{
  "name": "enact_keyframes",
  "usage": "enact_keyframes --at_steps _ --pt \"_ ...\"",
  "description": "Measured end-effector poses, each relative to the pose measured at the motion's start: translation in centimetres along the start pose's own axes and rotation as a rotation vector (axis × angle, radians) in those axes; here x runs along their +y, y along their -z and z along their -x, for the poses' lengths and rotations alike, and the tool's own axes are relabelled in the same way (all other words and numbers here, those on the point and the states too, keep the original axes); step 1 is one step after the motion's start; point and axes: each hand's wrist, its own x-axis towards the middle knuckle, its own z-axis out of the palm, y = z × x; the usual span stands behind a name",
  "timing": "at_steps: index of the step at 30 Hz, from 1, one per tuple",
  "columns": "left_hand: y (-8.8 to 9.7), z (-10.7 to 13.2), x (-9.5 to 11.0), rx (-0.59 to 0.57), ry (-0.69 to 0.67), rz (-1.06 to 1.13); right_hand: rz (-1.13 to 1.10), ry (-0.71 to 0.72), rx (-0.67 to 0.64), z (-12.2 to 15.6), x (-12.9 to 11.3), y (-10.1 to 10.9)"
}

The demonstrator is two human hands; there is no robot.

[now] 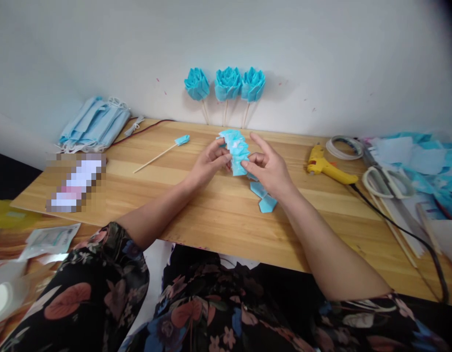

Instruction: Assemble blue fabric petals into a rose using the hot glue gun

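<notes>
A stack of folded light-blue fabric pieces (237,149) is held upright above the wooden table (226,220) between both hands. My left hand (210,161) pinches its left side with thumb and fingertips. My right hand (268,168) grips its right side, index finger lifted. Two loose blue cut pieces (263,196) lie on the table just under my right hand. A wooden skewer with a small blue tip (162,153) lies to the left of my left hand.
Three finished blue fabric roses on sticks (226,85) lean on the wall. A pile of blue face masks (94,124) sits back left. A yellow glue gun (327,167) with black cord, scissors (385,182), tape and blue scraps (427,161) crowd the right.
</notes>
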Motion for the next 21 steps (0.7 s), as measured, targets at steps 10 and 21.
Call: enact_keyframes --at_steps 10,21 --pt "0.1 0.0 -0.4 -0.013 0.037 -0.01 0.049 -0.013 -0.005 0.1 0.2 0.2" --pt "-0.3 0.2 -0.5 -0.014 -0.017 -0.074 -0.03 0.02 -0.043 0.1 0.3 -0.7"
